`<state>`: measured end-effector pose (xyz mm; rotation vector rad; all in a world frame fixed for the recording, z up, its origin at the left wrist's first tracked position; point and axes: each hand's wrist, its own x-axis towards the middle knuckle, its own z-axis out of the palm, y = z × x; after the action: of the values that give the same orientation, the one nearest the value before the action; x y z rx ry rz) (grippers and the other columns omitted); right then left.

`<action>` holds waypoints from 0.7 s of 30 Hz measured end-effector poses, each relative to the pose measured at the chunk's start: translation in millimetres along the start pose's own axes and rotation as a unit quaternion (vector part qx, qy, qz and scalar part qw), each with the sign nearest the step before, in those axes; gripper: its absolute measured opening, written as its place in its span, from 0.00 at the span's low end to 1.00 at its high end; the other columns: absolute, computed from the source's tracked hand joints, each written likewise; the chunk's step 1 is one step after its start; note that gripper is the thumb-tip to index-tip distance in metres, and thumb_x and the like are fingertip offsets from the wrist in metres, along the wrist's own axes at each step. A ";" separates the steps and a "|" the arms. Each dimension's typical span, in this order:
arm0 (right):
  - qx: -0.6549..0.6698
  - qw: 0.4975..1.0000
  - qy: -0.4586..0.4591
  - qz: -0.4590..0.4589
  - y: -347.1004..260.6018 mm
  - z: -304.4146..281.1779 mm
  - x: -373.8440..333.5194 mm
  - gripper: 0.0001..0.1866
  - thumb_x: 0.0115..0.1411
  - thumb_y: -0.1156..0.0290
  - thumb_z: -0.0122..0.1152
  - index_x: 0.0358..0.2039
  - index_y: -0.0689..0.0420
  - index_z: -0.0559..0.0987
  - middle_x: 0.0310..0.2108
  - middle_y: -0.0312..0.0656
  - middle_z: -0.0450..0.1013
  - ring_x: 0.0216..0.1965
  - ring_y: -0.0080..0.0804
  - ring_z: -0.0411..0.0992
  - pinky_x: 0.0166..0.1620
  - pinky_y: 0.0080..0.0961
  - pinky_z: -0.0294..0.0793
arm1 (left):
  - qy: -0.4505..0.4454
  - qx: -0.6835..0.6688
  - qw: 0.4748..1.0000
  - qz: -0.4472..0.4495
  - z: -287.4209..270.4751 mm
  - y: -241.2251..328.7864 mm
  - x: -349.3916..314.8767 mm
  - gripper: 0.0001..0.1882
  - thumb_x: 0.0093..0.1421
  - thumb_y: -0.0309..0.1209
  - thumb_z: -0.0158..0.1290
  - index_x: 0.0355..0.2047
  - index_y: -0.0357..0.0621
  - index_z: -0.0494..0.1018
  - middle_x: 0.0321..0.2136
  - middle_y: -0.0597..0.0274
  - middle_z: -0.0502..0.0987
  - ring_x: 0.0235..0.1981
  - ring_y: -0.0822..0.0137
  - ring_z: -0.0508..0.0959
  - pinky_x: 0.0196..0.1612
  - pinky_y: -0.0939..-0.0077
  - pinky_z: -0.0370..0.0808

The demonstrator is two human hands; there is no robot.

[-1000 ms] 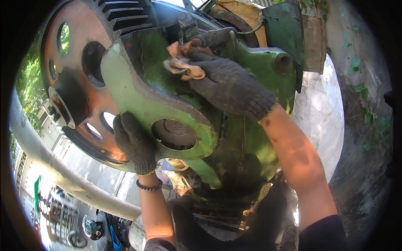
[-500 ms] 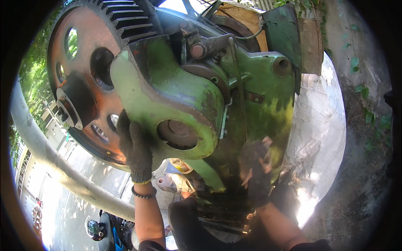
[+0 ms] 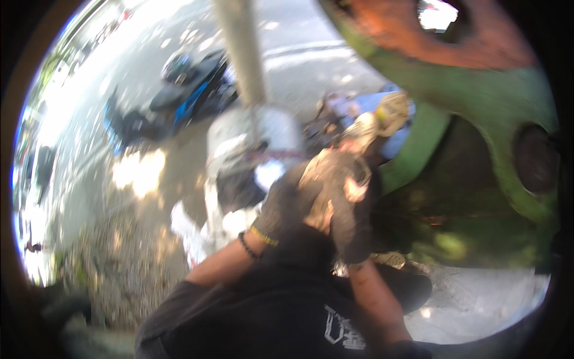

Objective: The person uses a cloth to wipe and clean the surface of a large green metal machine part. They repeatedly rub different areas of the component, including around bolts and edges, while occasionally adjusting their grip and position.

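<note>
Nearest, a black fabric shirt with a white print is seen. Just beyond it, a crumpled pinkish-tan cloth is held in front of the body, between both hands. The right hand, covered by a dark grey knitted glove, is curled round the cloth, bits of which are left showing past the fingers. The left hand, gloved alike, is placed close beside it, its wrist circled by a black beaded bracelet; whether anything is pinched there cannot be told through the blur. The cloth would probably be handled best bunched firmly, with loose ends tucked under.

Room on the right is limited by a green-painted metal machine body, on the left by a whitish rounded container. Farther off, an orange-brown metal wheel, a pale grey pole and a black-and-blue motorbike can be made out.
</note>
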<state>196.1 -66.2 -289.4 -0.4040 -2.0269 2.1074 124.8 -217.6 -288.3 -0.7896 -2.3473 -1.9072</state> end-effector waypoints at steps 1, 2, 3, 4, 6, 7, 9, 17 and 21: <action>-0.110 0.992 -0.016 -0.066 4.7 1.0 -1.6 0.21 0.74 0.60 0.48 0.60 0.60 0.68 0.52 0.42 0.71 0.51 0.31 0.72 0.56 0.27 0.73 | 0.037 0.032 0.998 -0.047 -5.8 -6.2 -14.7 0.19 0.67 0.36 0.53 0.54 0.39 0.74 0.44 0.44 0.81 0.45 0.48 0.82 0.48 0.59 0.77; -0.304 0.949 0.000 -0.089 5.6 -4.8 -0.4 0.22 0.74 0.62 0.47 0.63 0.61 0.66 0.54 0.44 0.70 0.52 0.32 0.71 0.58 0.28 0.72 | 0.080 0.064 0.993 -0.052 -11.8 -15.9 -25.3 0.18 0.67 0.37 0.53 0.52 0.40 0.75 0.43 0.43 0.81 0.44 0.47 0.81 0.46 0.58 0.77; -0.323 0.927 -0.014 -0.189 3.2 -3.3 -1.7 0.23 0.74 0.63 0.47 0.64 0.62 0.65 0.55 0.45 0.70 0.52 0.33 0.71 0.58 0.28 0.72 | 0.079 0.173 0.980 -0.053 -25.3 -24.2 -35.5 0.19 0.67 0.39 0.54 0.52 0.41 0.75 0.41 0.43 0.81 0.43 0.47 0.82 0.45 0.57 0.77; -0.351 0.903 -0.006 -0.248 -2.6 -10.5 0.8 0.24 0.74 0.64 0.47 0.65 0.63 0.64 0.55 0.46 0.69 0.52 0.34 0.72 0.59 0.28 0.72 | 0.053 0.222 0.971 -0.075 -39.4 -36.3 -45.6 0.19 0.66 0.40 0.54 0.52 0.42 0.75 0.39 0.44 0.81 0.41 0.46 0.82 0.44 0.57 0.77; -0.271 0.937 0.024 -0.220 -18.5 -13.1 8.7 0.25 0.74 0.66 0.47 0.67 0.63 0.62 0.57 0.48 0.69 0.53 0.35 0.72 0.59 0.29 0.72 | 0.021 0.204 0.976 -0.075 -58.8 -67.8 -52.2 0.19 0.65 0.41 0.55 0.51 0.42 0.76 0.39 0.45 0.82 0.41 0.47 0.82 0.44 0.57 0.77; -0.157 0.977 0.047 -0.136 -25.2 -12.6 13.7 0.25 0.74 0.67 0.48 0.67 0.63 0.62 0.58 0.48 0.68 0.54 0.36 0.72 0.59 0.31 0.72 | -0.010 0.263 0.961 -0.082 -68.1 -85.1 -54.0 0.19 0.64 0.41 0.56 0.50 0.42 0.76 0.39 0.46 0.82 0.42 0.48 0.82 0.45 0.58 0.77; -0.050 0.992 0.044 -0.110 -34.1 -14.5 23.3 0.25 0.74 0.67 0.48 0.68 0.63 0.62 0.59 0.49 0.68 0.55 0.37 0.72 0.58 0.33 0.73 | -0.063 0.289 0.945 -0.141 -86.2 -118.8 -53.2 0.19 0.63 0.41 0.57 0.49 0.43 0.77 0.40 0.47 0.82 0.43 0.49 0.82 0.48 0.59 0.76; -0.034 0.990 0.132 -0.026 -11.3 -37.6 25.7 0.23 0.73 0.67 0.50 0.65 0.63 0.66 0.56 0.48 0.72 0.53 0.38 0.75 0.56 0.37 0.76 | 0.003 0.429 0.890 -0.153 -114.1 -169.6 -39.0 0.14 0.61 0.40 0.56 0.42 0.48 0.81 0.40 0.49 0.81 0.48 0.46 0.78 0.50 0.55 0.76; 0.029 0.991 0.127 -0.007 -8.7 -44.2 17.1 0.22 0.73 0.67 0.50 0.63 0.62 0.68 0.54 0.46 0.73 0.50 0.37 0.76 0.53 0.36 0.78 | -0.087 0.525 0.838 -0.119 -126.2 -189.3 13.8 0.12 0.59 0.40 0.58 0.34 0.46 0.82 0.34 0.50 0.82 0.38 0.49 0.82 0.42 0.56 0.79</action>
<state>193.8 -18.4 -283.0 -0.6126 -1.8149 1.9864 1.7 -352.8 -424.4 -0.5367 -3.0784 -0.3021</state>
